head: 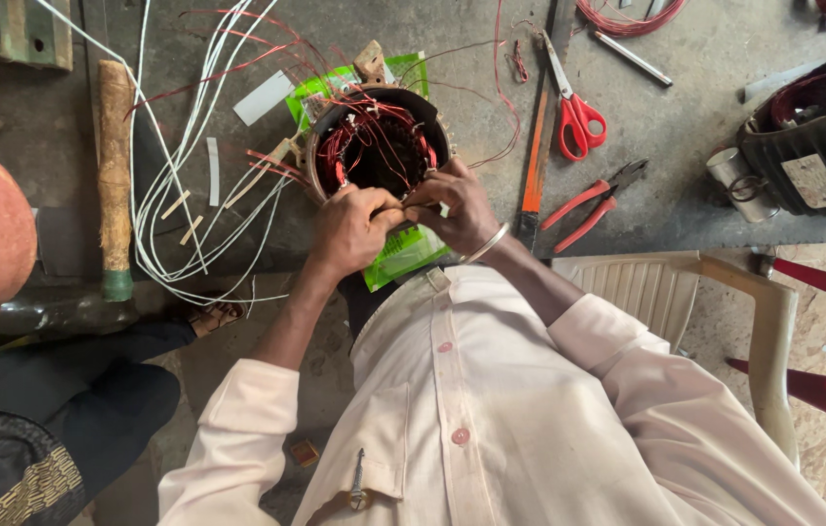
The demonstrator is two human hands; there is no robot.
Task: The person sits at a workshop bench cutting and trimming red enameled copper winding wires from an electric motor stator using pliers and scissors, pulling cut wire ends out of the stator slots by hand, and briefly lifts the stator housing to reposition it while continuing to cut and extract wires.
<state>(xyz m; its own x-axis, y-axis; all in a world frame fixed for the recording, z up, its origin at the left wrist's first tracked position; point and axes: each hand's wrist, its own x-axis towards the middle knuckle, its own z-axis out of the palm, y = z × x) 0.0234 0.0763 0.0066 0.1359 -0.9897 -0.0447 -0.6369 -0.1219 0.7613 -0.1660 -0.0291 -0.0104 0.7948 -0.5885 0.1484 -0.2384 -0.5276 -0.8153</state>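
Tabletop (686, 88): grey and scuffed, carrying every item listed; a second ribbed motor housing (822, 136) is sitting at its right edge.

Motor stator (379, 146): round metal ring, standing at the near edge of the tabletop on a green plastic sheet (403, 248); red winding wire is filling its bore and loose strands are trailing outward; the step in hand appears to be dressing the windings at the near rim.

White cords (174, 195): looping off to the left of the stator; a wooden-handled hammer (114, 166) is lying beside them.

Red scissors (574, 112) and red pliers (593, 200): lying to the right, well apart from the hands.

Left hand (349, 229): fingers are curling closed, pinching something small at the stator rim; what exactly, cannot tell.

Right hand (461, 209): grip is closing on the same spot, fingertips meeting the left; judged next call: a steady, fine pull without nicking strands.
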